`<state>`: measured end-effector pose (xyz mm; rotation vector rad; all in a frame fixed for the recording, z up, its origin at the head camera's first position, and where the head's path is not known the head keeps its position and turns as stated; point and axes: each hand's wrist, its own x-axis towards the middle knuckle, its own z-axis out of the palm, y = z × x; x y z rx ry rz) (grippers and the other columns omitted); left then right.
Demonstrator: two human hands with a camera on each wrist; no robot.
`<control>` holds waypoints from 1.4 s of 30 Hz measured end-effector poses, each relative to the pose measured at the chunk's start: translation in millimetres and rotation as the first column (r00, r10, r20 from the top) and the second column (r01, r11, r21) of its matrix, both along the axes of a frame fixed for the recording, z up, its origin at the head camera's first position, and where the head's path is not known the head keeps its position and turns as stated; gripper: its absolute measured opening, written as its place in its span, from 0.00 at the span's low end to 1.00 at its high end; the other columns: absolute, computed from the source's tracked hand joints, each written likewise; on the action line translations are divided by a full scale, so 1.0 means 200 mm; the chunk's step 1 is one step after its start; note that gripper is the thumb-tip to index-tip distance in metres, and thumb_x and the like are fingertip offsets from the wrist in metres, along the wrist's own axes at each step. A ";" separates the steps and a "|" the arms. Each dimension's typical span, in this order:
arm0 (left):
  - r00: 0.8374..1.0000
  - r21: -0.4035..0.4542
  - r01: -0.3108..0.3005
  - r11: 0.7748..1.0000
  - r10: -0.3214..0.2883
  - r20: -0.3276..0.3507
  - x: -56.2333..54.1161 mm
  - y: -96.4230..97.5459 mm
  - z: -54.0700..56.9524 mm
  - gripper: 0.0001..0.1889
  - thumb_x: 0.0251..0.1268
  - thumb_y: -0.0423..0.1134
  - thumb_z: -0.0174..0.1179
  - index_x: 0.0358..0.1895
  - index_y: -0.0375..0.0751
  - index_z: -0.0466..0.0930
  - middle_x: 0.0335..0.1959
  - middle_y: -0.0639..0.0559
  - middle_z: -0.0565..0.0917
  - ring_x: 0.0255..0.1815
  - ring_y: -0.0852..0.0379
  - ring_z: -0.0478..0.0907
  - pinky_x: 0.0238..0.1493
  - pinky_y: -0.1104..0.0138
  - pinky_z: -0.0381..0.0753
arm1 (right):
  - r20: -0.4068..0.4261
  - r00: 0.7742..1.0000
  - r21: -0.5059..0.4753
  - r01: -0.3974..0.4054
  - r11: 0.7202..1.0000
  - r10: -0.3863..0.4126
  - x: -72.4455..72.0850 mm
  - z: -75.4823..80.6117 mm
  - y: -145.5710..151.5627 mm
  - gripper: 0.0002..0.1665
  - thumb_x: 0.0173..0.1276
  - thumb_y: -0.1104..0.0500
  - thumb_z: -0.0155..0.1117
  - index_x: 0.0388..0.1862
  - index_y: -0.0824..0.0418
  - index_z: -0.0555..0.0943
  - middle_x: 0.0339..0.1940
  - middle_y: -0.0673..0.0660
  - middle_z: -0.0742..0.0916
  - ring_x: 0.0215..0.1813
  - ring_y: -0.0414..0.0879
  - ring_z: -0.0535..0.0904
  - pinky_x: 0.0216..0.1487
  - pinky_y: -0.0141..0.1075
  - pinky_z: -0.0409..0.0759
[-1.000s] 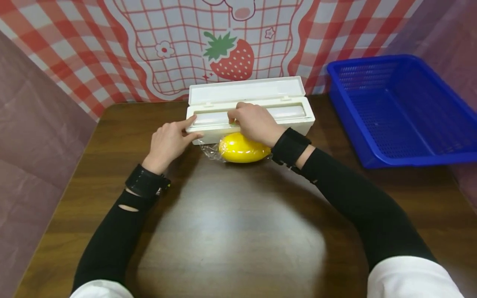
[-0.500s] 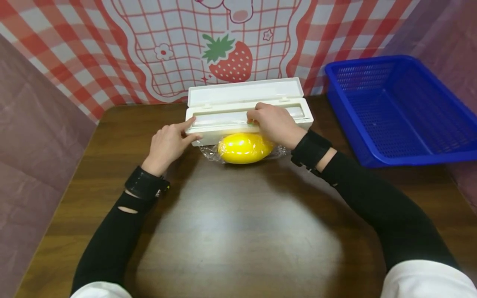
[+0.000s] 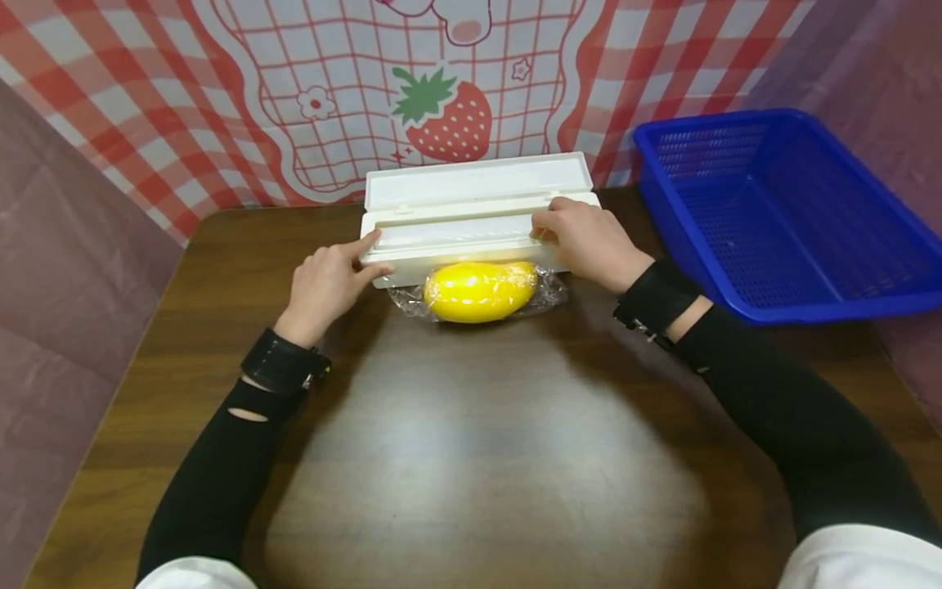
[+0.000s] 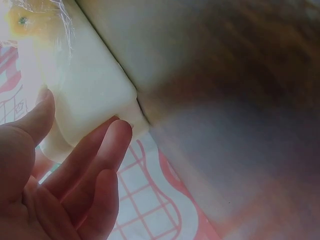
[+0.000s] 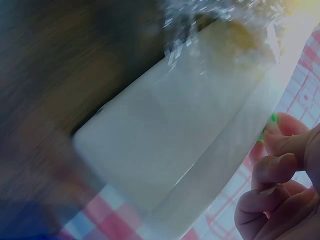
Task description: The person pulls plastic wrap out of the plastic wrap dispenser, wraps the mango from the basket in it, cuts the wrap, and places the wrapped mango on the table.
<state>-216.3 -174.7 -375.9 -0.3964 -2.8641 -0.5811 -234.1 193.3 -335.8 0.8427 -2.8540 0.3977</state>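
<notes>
A white cling film dispenser (image 3: 412, 266) lies at the back of the table, its lid (image 3: 478, 182) tipped back and a film roll (image 3: 456, 231) inside. My left hand (image 3: 324, 282) holds its left end, index finger on top and thumb at the front; the left wrist view shows fingertips against the end wall. Near the right end, my right hand (image 3: 589, 245) pinches a small green slide cutter (image 5: 274, 118), mostly hidden by the fingers, at the front edge. Against the dispenser's front lies a glossy yellow mango-shaped fruit (image 3: 471, 292) in clear cling film (image 3: 546, 290).
A blue plastic basket (image 3: 724, 270) stands to the right, close to my right forearm. A red-and-white checked cloth (image 3: 309, 147) with a strawberry print hangs right behind the dispenser. The brown wooden table (image 3: 456, 458) stretches in front of the fruit.
My right hand has slid from the middle of the dispenser to near its right end with the slide cutter, uncovering the fruit's right side and crumpled film. The left hand keeps its place.
</notes>
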 end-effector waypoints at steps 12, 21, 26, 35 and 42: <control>0.999 0.019 -0.001 1.000 0.001 0.033 -0.02 -0.01 0.00 0.36 0.62 0.62 0.64 0.72 0.58 0.68 0.18 0.49 0.72 0.18 0.48 0.63 0.18 0.59 0.60 | -0.007 0.998 0.034 0.065 0.997 -0.065 0.01 0.02 0.18 0.08 0.68 0.67 0.62 0.43 0.58 0.85 0.39 0.59 0.83 0.36 0.57 0.79 0.31 0.52 0.76; 1.000 -0.003 -0.004 1.000 0.004 0.030 -0.03 0.00 0.00 0.35 0.62 0.61 0.64 0.72 0.59 0.68 0.18 0.50 0.73 0.18 0.48 0.63 0.18 0.59 0.61 | -0.037 0.996 0.045 0.085 0.995 -0.084 0.02 0.03 0.28 0.12 0.67 0.70 0.59 0.43 0.59 0.86 0.38 0.60 0.82 0.33 0.58 0.78 0.29 0.53 0.75; 1.000 -0.006 -0.003 1.000 0.003 0.024 -0.03 -0.01 0.00 0.35 0.62 0.61 0.64 0.72 0.59 0.68 0.18 0.49 0.75 0.19 0.47 0.66 0.18 0.57 0.63 | -0.052 0.994 0.047 0.098 0.994 -0.096 0.04 0.04 0.31 0.16 0.62 0.74 0.59 0.43 0.59 0.86 0.37 0.60 0.82 0.33 0.59 0.77 0.28 0.54 0.75; 0.998 -0.114 0.057 0.992 -0.061 -0.024 -0.03 -0.06 0.03 0.39 0.58 0.63 0.67 0.73 0.58 0.69 0.22 0.51 0.79 0.21 0.46 0.72 0.18 0.56 0.68 | -0.081 0.992 0.046 0.102 0.994 -0.098 0.05 0.04 0.31 0.13 0.64 0.71 0.61 0.43 0.60 0.87 0.37 0.61 0.82 0.33 0.59 0.78 0.30 0.55 0.75; 0.990 -0.097 0.142 0.985 -0.144 -0.009 -0.01 -0.09 0.18 0.34 0.55 0.58 0.73 0.64 0.48 0.79 0.38 0.48 0.87 0.34 0.48 0.79 0.32 0.52 0.77 | -0.169 0.984 0.028 0.056 0.998 -0.050 0.07 0.04 0.27 0.09 0.64 0.69 0.66 0.42 0.65 0.87 0.38 0.64 0.82 0.43 0.61 0.76 0.42 0.56 0.75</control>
